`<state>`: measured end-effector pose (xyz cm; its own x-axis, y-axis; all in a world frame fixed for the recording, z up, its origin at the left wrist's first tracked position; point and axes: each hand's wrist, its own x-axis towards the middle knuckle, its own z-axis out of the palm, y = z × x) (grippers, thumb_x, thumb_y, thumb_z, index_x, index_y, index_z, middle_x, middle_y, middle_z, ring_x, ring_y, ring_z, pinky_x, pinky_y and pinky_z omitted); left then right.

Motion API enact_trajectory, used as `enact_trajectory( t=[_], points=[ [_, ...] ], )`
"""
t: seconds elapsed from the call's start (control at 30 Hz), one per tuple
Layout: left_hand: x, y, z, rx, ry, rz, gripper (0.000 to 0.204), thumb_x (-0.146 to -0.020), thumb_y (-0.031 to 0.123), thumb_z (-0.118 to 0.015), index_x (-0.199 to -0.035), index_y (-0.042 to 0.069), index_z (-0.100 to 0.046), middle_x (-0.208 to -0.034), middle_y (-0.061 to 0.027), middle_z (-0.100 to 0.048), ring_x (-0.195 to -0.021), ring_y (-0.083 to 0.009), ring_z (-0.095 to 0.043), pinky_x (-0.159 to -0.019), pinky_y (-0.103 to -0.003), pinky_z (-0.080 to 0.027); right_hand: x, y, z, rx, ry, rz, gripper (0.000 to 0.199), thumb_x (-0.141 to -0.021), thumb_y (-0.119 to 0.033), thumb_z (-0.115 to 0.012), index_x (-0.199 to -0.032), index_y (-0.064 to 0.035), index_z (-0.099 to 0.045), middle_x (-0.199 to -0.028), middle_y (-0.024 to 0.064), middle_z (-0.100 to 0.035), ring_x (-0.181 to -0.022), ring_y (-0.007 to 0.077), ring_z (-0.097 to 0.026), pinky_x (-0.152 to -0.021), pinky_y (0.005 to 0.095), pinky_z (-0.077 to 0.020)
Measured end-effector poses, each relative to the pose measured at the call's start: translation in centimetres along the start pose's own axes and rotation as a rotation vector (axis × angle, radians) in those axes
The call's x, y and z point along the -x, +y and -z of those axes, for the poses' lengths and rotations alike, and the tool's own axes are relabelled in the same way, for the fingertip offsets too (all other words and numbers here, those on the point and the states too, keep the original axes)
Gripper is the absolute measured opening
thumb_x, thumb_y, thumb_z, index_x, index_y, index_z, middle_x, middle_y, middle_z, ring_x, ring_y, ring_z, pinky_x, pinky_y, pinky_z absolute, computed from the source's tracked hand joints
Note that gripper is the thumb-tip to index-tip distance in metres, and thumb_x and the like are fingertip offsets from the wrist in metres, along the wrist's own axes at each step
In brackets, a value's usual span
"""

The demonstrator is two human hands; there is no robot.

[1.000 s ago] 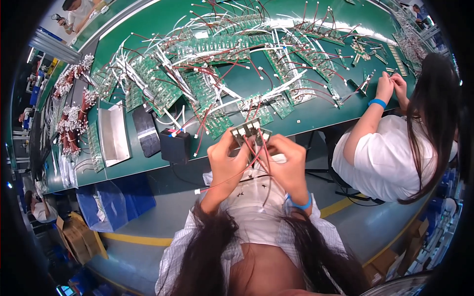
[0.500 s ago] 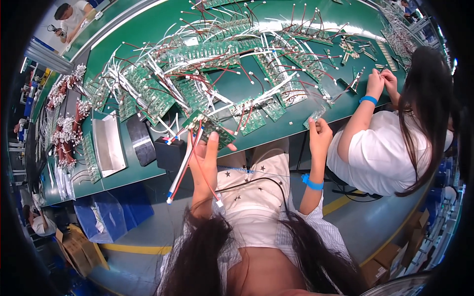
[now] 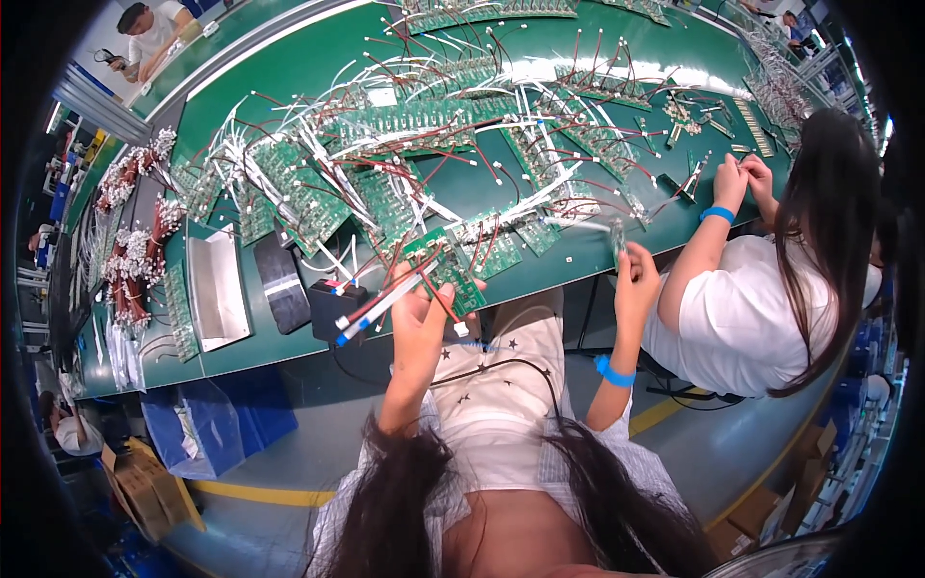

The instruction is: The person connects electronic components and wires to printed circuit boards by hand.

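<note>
My left hand (image 3: 416, 323) is closed around the edge of a green circuit board (image 3: 451, 273), which tilts above the table's front edge. From this board hang white, red and blue-tipped wires (image 3: 378, 313) with small white plugs. Farther right, my right hand (image 3: 638, 279) pinches a small, narrow pale-green piece (image 3: 618, 237) between thumb and fingertips; its exact kind is too small to make out. Just beyond the held board lie more green circuit boards (image 3: 496, 252) with wires attached.
Wired boards cover the green table (image 3: 540, 281). To the left are a metal tray (image 3: 216, 289), a black box (image 3: 334, 310) and wire bundles (image 3: 130, 255). On the right sits a co-worker (image 3: 752, 299), hands together near small loose parts (image 3: 682, 116).
My left hand has moved right with the circuit board, turning it so its face shows more and its wires swing left. My right hand has shifted slightly right and down, still pinching the small piece.
</note>
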<state>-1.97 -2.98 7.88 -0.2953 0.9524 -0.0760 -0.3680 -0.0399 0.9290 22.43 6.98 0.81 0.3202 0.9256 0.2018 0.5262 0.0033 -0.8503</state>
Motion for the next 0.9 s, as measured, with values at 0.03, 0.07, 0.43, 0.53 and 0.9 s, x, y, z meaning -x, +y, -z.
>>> enact_trajectory(
  t=[0.03,0.07,0.43,0.53,0.9],
  points=[
    [-0.2,-0.2,0.0,0.002,-0.007,0.0,0.044,-0.086,0.006,-0.043,-0.125,0.0,-0.024,-0.093,-0.0186,-0.058,-0.082,-0.0208,-0.059,-0.06,-0.028,-0.047,0.6,0.7,0.6,0.002,0.007,0.0,0.015,-0.078,-0.009,-0.058,-0.091,-0.0017,-0.06,-0.068,0.0033,-0.055,-0.057,0.0061,-0.043,-0.051,0.0214,-0.0347],
    [-0.1,0.0,0.2,-0.017,-0.007,0.009,0.044,-0.086,0.006,-0.042,-0.125,0.0,-0.024,-0.093,-0.0185,-0.058,-0.082,-0.0205,-0.059,-0.06,-0.028,-0.047,1.2,1.0,1.2,-0.094,-0.036,0.021,0.014,-0.079,-0.007,-0.057,-0.092,-0.0018,-0.06,-0.068,0.0021,-0.055,-0.057,0.0055,-0.043,-0.051,0.0207,-0.0347],
    [-0.2,0.0,-0.4,0.024,-0.001,0.015,0.032,-0.088,0.009,-0.044,-0.116,0.0,-0.032,-0.089,-0.0185,-0.06,-0.073,-0.0167,-0.059,-0.059,-0.025,-0.046,0.1,2.9,1.6,-0.298,0.163,-0.105,0.019,-0.082,-0.007,-0.054,-0.099,0.0023,-0.057,-0.073,0.0028,-0.058,-0.054,0.006,-0.048,-0.05,0.0199,-0.0386],
    [0.0,-0.2,-0.1,0.031,0.005,0.025,0.032,-0.088,0.01,-0.045,-0.116,0.0,-0.033,-0.089,-0.0179,-0.06,-0.072,-0.0161,-0.059,-0.059,-0.025,-0.046,-1.4,1.4,-0.9,-0.094,0.212,-0.012,0.02,-0.08,-0.008,-0.056,-0.098,0.001,-0.057,-0.069,0.0061,-0.056,-0.051,0.009,-0.05,-0.049,0.0223,-0.0402],
    [0.1,-0.2,0.1,0.049,-0.062,0.056,0.033,-0.087,0.008,-0.043,-0.117,-0.001,-0.032,-0.098,-0.0198,-0.057,-0.081,-0.0205,-0.059,-0.064,-0.029,-0.049,-5.5,0.0,-5.4,0.236,0.258,0.391,0.016,-0.081,-0.013,-0.055,-0.091,-0.0007,-0.06,-0.068,0.0073,-0.057,-0.057,0.0171,-0.055,-0.057,0.0259,-0.0443]
  ],
)
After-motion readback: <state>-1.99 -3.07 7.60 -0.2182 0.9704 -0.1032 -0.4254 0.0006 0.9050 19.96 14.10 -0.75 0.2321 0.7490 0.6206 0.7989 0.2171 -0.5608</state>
